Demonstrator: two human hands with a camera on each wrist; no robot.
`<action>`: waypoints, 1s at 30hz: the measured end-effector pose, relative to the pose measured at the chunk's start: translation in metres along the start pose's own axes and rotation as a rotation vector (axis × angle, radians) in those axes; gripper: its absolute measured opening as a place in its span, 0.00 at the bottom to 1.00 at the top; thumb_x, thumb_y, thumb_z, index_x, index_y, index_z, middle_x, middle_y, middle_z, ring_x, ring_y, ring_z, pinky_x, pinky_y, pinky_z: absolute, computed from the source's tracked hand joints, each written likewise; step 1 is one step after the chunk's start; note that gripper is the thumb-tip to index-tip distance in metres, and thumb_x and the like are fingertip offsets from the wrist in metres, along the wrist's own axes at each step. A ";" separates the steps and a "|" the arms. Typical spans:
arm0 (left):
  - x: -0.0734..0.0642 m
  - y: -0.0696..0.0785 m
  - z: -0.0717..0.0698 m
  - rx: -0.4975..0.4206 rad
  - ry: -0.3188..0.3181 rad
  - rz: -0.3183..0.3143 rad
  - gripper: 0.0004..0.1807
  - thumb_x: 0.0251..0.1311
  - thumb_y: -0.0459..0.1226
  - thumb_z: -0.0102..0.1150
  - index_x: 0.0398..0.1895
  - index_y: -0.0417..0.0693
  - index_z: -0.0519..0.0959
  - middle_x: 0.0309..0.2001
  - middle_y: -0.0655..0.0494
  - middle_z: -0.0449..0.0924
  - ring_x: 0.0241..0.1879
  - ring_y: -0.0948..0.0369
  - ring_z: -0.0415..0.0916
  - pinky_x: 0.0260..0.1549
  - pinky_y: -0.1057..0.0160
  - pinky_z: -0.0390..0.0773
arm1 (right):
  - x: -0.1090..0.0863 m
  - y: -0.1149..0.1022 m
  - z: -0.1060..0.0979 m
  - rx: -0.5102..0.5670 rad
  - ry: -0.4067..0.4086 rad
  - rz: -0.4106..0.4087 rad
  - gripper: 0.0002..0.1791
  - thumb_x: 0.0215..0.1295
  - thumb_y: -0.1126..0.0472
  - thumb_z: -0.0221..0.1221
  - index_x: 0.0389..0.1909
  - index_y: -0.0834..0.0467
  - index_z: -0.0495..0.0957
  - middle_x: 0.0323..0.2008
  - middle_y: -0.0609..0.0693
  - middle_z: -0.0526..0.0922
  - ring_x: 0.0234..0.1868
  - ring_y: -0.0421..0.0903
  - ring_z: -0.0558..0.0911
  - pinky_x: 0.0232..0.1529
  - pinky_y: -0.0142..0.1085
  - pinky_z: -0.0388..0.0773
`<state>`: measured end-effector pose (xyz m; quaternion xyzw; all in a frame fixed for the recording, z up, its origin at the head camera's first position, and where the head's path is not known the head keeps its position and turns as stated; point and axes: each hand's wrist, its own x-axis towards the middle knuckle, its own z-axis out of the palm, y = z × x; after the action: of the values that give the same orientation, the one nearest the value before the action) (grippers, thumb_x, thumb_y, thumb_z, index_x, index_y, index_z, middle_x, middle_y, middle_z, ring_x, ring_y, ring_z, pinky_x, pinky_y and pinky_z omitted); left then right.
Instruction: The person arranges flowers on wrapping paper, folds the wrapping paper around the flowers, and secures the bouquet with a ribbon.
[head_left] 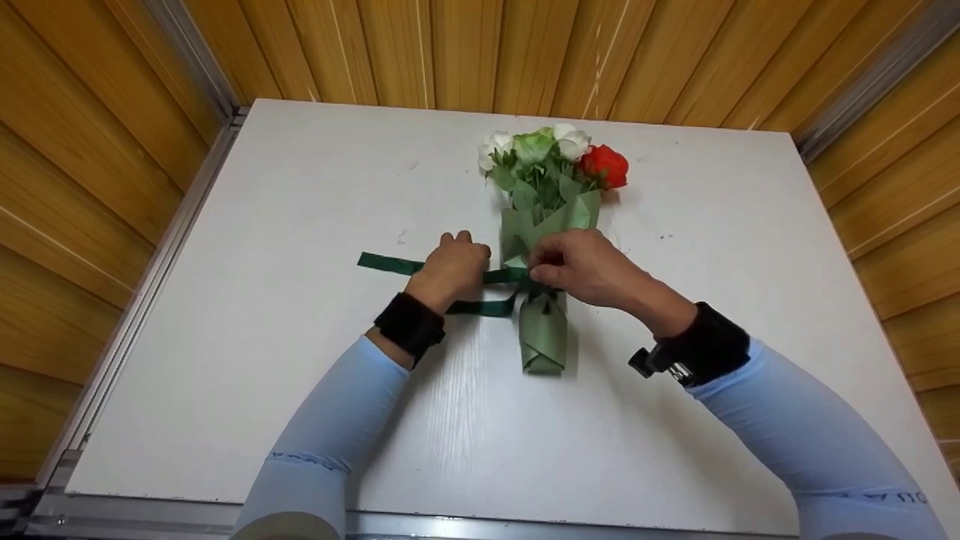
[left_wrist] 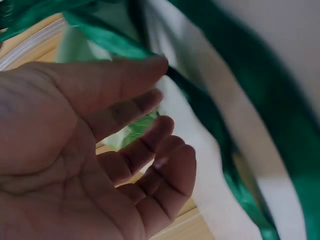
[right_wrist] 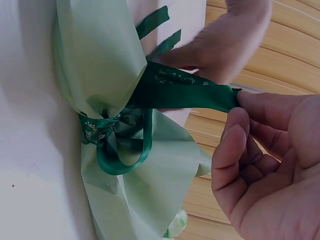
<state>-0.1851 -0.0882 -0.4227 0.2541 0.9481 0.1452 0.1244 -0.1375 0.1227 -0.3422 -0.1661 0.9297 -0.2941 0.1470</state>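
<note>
A bouquet of artificial-looking flowers point(head_left: 534, 148), wrapped in green paper point(head_left: 544, 337), lies on the white table with its blooms away from me. Dark green ribbon point(right_wrist: 100, 129) with pale lettering circles its narrow part, and a small loop stands out there. My right hand point(head_left: 589, 266) pinches a folded length of this ribbon between thumb and fingertips, drawn away from the wrapping. Left of the bouquet, my left hand point(head_left: 454, 266) hovers over the ribbon tails point(head_left: 482, 308). Its fingers point(left_wrist: 170, 165) are loosely bent, the thumb apart from them, with one tail passing behind the thumb tip.
The white tabletop point(head_left: 300, 360) extends around the bouquet. Wood-patterned panels point(head_left: 465, 52) stand along the back and both sides. A metal frame rail point(head_left: 150, 514) runs along the table's front edge. Black bands point(head_left: 411, 326) sit on both wrists.
</note>
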 end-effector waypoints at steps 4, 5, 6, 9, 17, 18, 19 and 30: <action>0.003 -0.006 0.001 0.055 0.002 -0.031 0.11 0.72 0.29 0.56 0.47 0.42 0.88 0.50 0.37 0.79 0.52 0.40 0.73 0.47 0.45 0.82 | 0.000 0.001 0.001 0.008 0.000 -0.003 0.04 0.71 0.62 0.66 0.40 0.56 0.89 0.32 0.49 0.86 0.33 0.46 0.78 0.34 0.39 0.74; 0.002 -0.007 0.000 0.062 0.008 -0.038 0.12 0.73 0.29 0.55 0.47 0.42 0.88 0.50 0.36 0.79 0.53 0.40 0.73 0.48 0.44 0.82 | 0.000 0.001 0.001 0.010 0.000 -0.001 0.04 0.71 0.62 0.65 0.39 0.56 0.88 0.31 0.49 0.86 0.33 0.46 0.78 0.34 0.39 0.74; 0.002 -0.007 -0.002 0.068 0.011 -0.047 0.12 0.73 0.29 0.55 0.47 0.41 0.88 0.50 0.36 0.79 0.53 0.40 0.73 0.48 0.44 0.82 | 0.000 0.002 0.000 0.013 -0.001 0.004 0.04 0.71 0.63 0.65 0.39 0.56 0.88 0.31 0.49 0.86 0.33 0.46 0.78 0.33 0.39 0.75; -0.001 -0.009 -0.011 0.053 -0.008 -0.078 0.11 0.72 0.30 0.56 0.48 0.40 0.87 0.50 0.38 0.81 0.53 0.41 0.76 0.51 0.45 0.82 | 0.000 0.004 0.000 0.021 0.000 0.016 0.04 0.72 0.63 0.65 0.38 0.57 0.88 0.30 0.49 0.85 0.32 0.46 0.78 0.33 0.39 0.75; -0.021 -0.014 -0.035 -0.034 -0.113 -0.142 0.07 0.70 0.36 0.59 0.36 0.43 0.85 0.32 0.51 0.81 0.32 0.56 0.73 0.29 0.56 0.75 | -0.001 0.005 0.000 0.028 0.014 0.021 0.04 0.71 0.62 0.65 0.39 0.56 0.88 0.31 0.49 0.85 0.34 0.46 0.78 0.35 0.39 0.75; -0.024 -0.015 -0.037 -0.045 -0.123 -0.132 0.07 0.70 0.37 0.60 0.37 0.43 0.84 0.33 0.51 0.82 0.32 0.56 0.74 0.30 0.56 0.75 | -0.001 0.006 0.000 0.025 0.018 0.020 0.04 0.71 0.62 0.65 0.39 0.56 0.88 0.32 0.49 0.85 0.35 0.46 0.78 0.36 0.39 0.75; -0.027 -0.015 -0.039 -0.060 -0.134 -0.121 0.07 0.70 0.37 0.60 0.38 0.42 0.84 0.34 0.51 0.83 0.34 0.55 0.77 0.32 0.56 0.76 | -0.001 0.006 0.000 0.024 0.022 0.020 0.04 0.71 0.62 0.65 0.39 0.56 0.88 0.32 0.49 0.86 0.35 0.46 0.78 0.37 0.39 0.75; -0.049 0.011 -0.038 -0.431 -0.240 -0.037 0.09 0.73 0.41 0.59 0.49 0.48 0.77 0.44 0.52 0.82 0.36 0.57 0.82 0.40 0.58 0.80 | 0.000 0.009 -0.002 0.025 0.042 0.030 0.04 0.71 0.61 0.64 0.39 0.56 0.87 0.32 0.49 0.85 0.35 0.46 0.79 0.36 0.39 0.75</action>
<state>-0.1510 -0.1128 -0.3762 0.2196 0.8782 0.3107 0.2899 -0.1403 0.1305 -0.3460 -0.1441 0.9312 -0.3068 0.1336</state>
